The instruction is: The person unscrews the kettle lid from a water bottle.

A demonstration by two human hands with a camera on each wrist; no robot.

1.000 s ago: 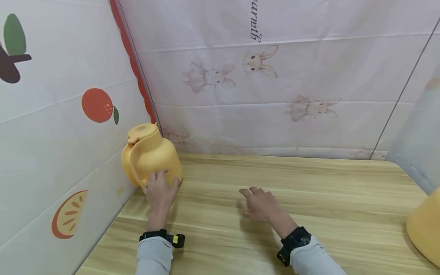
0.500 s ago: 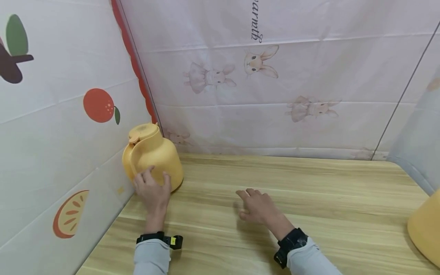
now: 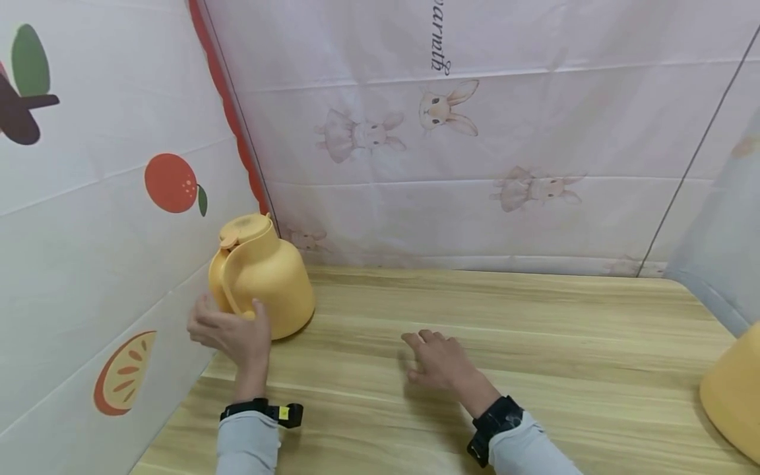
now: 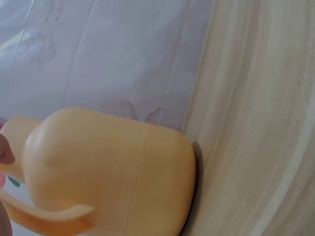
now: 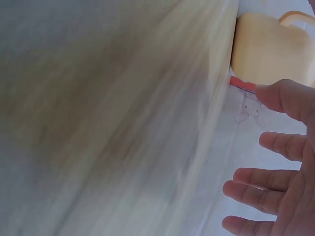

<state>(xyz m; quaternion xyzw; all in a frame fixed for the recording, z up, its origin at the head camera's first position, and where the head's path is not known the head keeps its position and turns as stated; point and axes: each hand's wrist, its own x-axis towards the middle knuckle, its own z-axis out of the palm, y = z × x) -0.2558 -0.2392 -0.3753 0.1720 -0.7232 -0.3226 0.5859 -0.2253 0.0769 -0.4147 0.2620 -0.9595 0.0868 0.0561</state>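
Note:
A yellow thermos jug [image 3: 279, 284] with a round lid and a loop handle [image 4: 54, 216] stands upright on the wood-grain table, in the back left corner. My left hand [image 3: 234, 333] is at the near side of the jug, right by the lower end of the handle, its thumb up and its fingers stretched to the left. In the left wrist view only bits of that hand show at the left edge, beside the handle. My right hand [image 3: 439, 359] hovers over the middle of the table, holding nothing. Its fingers are spread in the right wrist view, apart from the jug [image 5: 270, 49].
Part of a second yellow object [image 3: 736, 396] with a rounded side stands at the table's right edge. A white fruit-printed wall sheet [image 3: 178, 264] borders the left side. Behind the table [image 3: 505, 310] hangs a pinkish sheet [image 3: 415, 218] printed with rabbits.
My left hand has moved left, from the front of the jug's body to the handle side, and turned thumb up. The right hand has drifted slightly left. The jug stays in place.

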